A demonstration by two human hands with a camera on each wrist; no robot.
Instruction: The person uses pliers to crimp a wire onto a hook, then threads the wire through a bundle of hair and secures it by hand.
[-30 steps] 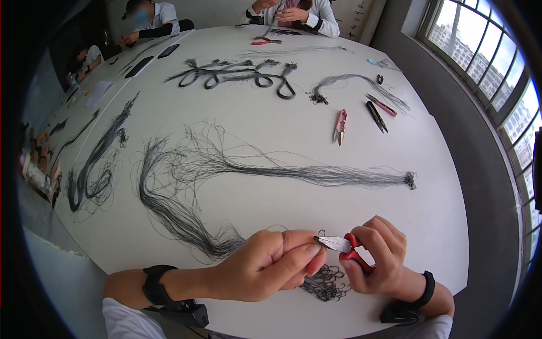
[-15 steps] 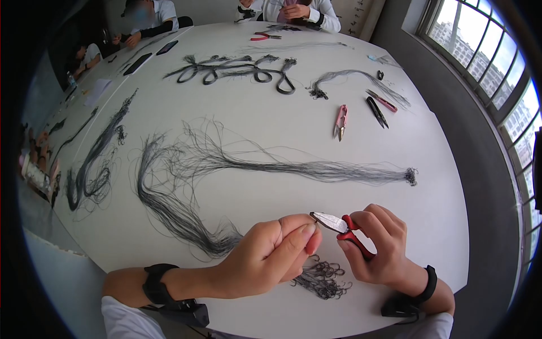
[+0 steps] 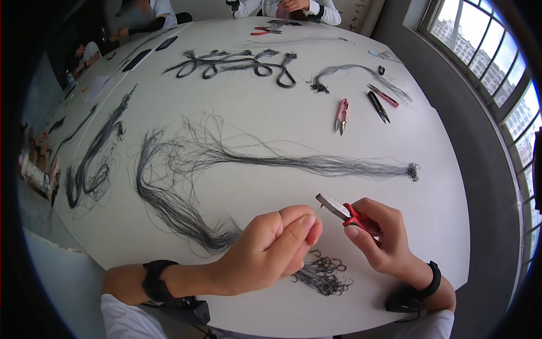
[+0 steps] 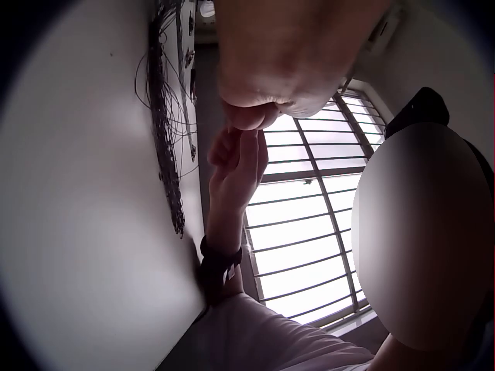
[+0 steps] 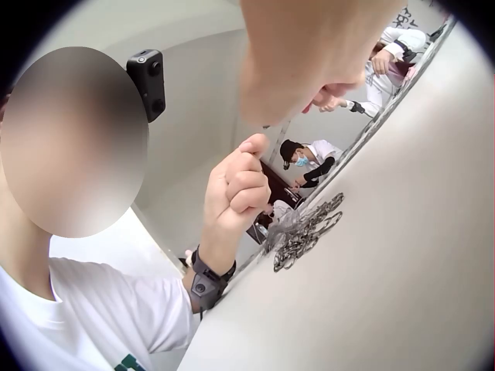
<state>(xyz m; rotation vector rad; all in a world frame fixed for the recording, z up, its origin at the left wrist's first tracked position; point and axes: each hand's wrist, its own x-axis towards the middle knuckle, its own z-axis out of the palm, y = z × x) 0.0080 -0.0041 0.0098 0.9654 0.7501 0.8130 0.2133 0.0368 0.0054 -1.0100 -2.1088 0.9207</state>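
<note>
Thumb and forefinger of the left hand [image 3: 271, 248] pinch a thin dark wire end, which sticks out just past the fingertips. The right hand [image 3: 381, 234] grips red-handled pliers [image 3: 334, 207], whose tips are a little above and right of the pinched end, apart from it. Below the hands lies a bundle of curled dark wire ends [image 3: 323, 274], partly hidden behind the left hand. In the right wrist view the left hand [image 5: 238, 189] is curled, with the bundle [image 5: 305, 236] on the table beyond it.
Long strands [image 3: 316, 164] with a hooked end stretch across the white table [image 3: 254, 118]. Farther back are pink snips [image 3: 342, 117], black snips [image 3: 378, 107], a looped bundle [image 3: 262, 70], and another pair of red pliers [image 3: 265, 31]. People sit at the far side.
The pliers have come away from the left fingertips, moving up and slightly right. Their tips were at the pinched end before. The left hand has shifted slightly up and left, still pinching.
</note>
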